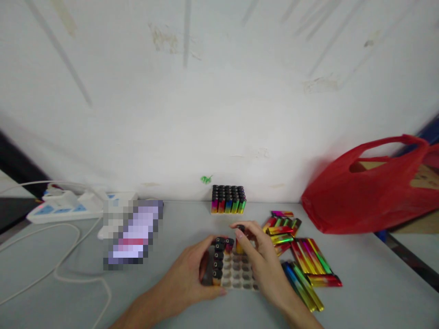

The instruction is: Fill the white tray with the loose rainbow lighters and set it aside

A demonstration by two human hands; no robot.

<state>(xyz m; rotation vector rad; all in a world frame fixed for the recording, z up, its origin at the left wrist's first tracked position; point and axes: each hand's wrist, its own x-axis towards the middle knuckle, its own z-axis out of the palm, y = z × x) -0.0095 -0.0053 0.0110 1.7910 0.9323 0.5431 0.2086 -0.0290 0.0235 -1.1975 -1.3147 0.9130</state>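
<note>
A pale lighter tray [236, 273] with rows of holes sits on the table in front of me. Black-topped lighters [217, 264] stand in its left column, and another lighter [228, 246] is upright beside them in the far row. My left hand [187, 269] is closed around the tray's left side. Between the thumb and fingers of my right hand [259, 251] is an upright lighter [239, 244], over the far row; whether its base is in a hole I cannot tell. My right hand hides part of the tray's right side.
A full block of lighters [228, 201] stands by the wall. Loose shiny lighters [308, 256] lie to the right, near a red plastic bag [363, 192]. At left are a blurred-out phone [137, 233], a power strip [68, 210] and white cables [80, 279].
</note>
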